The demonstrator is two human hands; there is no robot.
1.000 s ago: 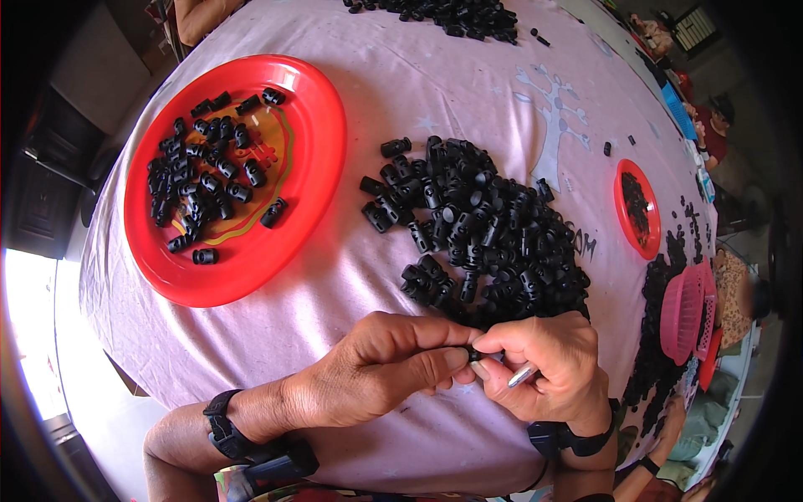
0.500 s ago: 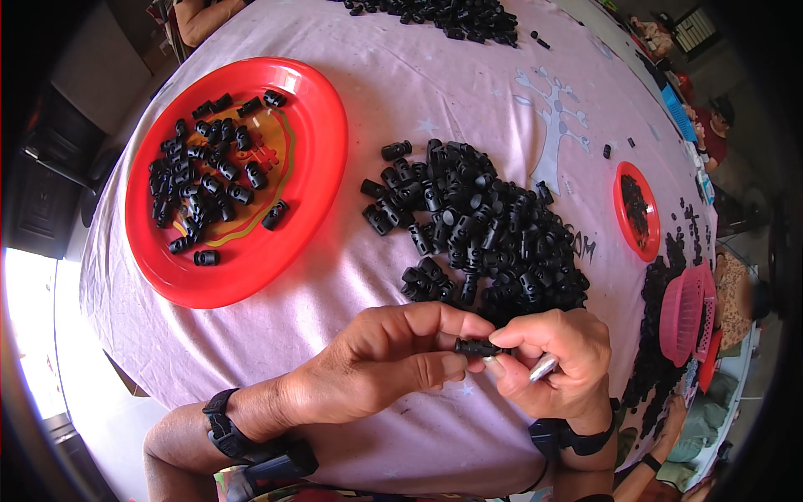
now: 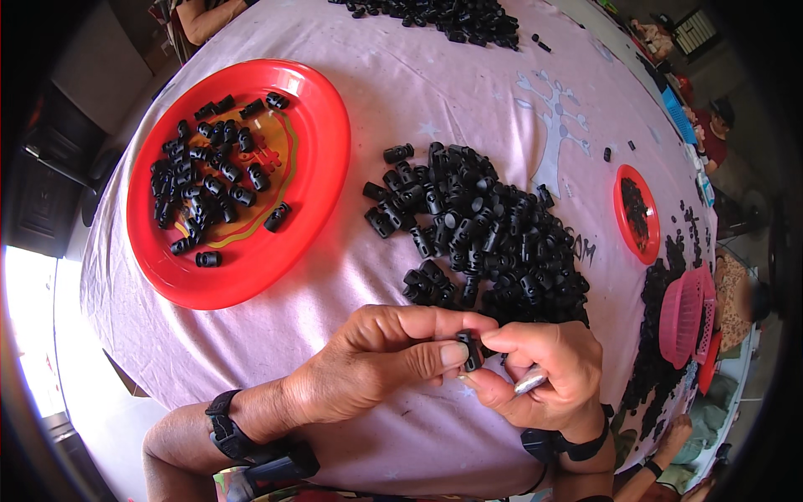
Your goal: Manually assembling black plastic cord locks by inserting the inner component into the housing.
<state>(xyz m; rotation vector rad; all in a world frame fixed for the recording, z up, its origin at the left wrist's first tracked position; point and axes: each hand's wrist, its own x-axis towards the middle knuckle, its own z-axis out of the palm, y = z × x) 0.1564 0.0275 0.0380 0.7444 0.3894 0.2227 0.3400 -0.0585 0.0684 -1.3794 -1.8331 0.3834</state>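
Note:
Between the thumb and index finger of my left hand [image 3: 376, 364] is a black plastic cord lock [image 3: 470, 350], held tilted nearly upright. Close against its right side are the thumb and forefinger of my right hand [image 3: 544, 368]; whether they touch it I cannot tell. A silver metal tool [image 3: 532, 380] is gripped in the curled fingers of that hand, most of it hidden. Just beyond both hands lies a heap of black cord locks [image 3: 477, 226]. At the left, a red plate [image 3: 314, 167] holds a looser group of the same pieces.
A pink patterned cloth [image 3: 393, 92] covers the table. Another black heap [image 3: 452, 18] sits at the far edge. On the right are a small red dish [image 3: 621, 201], a pink basket [image 3: 682, 318] and scattered black parts [image 3: 657, 335]. Other people's arms [image 3: 209, 18] show at the table's edges.
The cord lock has turned from lying sideways to nearly upright in my left fingers. My right hand has shifted slightly left and down, still with the silver tool.

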